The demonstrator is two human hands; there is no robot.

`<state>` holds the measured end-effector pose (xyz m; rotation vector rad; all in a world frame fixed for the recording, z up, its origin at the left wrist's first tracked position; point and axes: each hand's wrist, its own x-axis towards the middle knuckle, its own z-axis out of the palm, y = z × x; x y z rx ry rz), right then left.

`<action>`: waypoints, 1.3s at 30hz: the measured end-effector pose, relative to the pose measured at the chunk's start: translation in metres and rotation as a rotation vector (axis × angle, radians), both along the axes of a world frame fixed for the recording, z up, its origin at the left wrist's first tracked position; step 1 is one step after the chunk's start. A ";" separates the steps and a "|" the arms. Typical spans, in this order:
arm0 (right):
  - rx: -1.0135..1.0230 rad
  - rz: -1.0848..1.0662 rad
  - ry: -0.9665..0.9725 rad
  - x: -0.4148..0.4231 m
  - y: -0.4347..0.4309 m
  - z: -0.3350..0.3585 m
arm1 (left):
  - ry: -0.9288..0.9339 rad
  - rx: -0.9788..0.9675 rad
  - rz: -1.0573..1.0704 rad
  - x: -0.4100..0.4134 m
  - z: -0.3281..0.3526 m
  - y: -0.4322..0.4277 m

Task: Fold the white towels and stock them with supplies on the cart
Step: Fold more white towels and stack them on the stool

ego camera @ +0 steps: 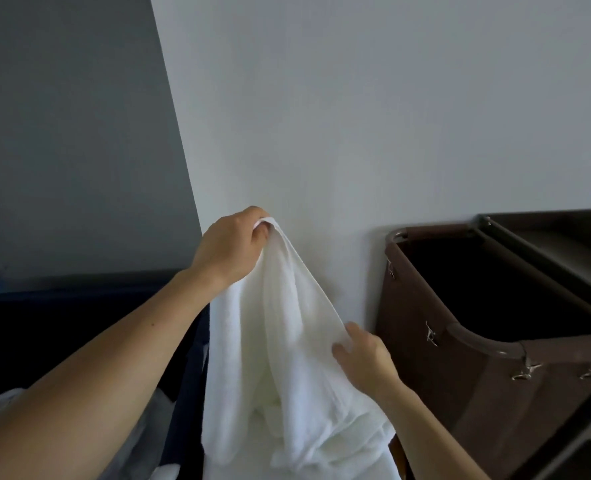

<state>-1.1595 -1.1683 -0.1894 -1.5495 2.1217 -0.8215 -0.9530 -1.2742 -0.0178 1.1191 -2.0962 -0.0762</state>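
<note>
Step in hand, by my read: opening out one white towel (280, 341) to start its fold; it is not folded or stocked yet. The towel hangs just left of the cart (571, 244), in front of the wall (356, 116), with its lower part bunched in a heap down by the cart's near corner. Left hand (231, 245) is up high, well left of the cart, fingers curled tight round a top corner, clamped on the cloth. Right hand (363, 358) is lower, just beside the cart's brown bag (494, 403), thumb and fingers closed on the towel's hanging edge: a pinch, not a flat palm. The next move likely calls for the right hand to run along that edge to the far corner, then both hands pull the cloth taut and square before halving. Bag mouth is dark, so I can't tell the contents.
</note>
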 end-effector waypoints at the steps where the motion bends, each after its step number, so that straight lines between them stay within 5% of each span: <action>1: -0.086 0.048 0.007 0.008 -0.001 0.007 | -0.009 -0.002 -0.009 -0.002 0.000 0.001; 8: -0.240 0.124 0.106 0.015 0.006 -0.021 | -0.005 -0.018 -0.002 0.002 0.016 0.003; 16: 0.091 0.097 -0.072 0.031 -0.006 -0.053 | 0.014 -0.110 -0.076 -0.006 0.031 0.018; 22: 0.083 0.031 -0.320 0.014 0.000 -0.059 | 0.034 -0.075 0.030 0.007 0.027 0.003; 27: 0.012 0.064 -0.403 -0.040 0.015 0.000 | -0.367 0.329 0.231 0.031 -0.041 -0.017; 32: 0.066 0.272 -0.134 -0.047 0.007 0.074 | -0.857 0.820 -0.150 0.015 -0.118 0.020; 36: 0.158 0.463 0.144 -0.013 -0.010 0.087 | -0.236 0.842 -0.623 -0.022 -0.120 0.057; 39: 0.118 0.417 0.182 0.000 -0.015 0.080 | 0.037 0.767 -0.469 -0.034 -0.128 0.077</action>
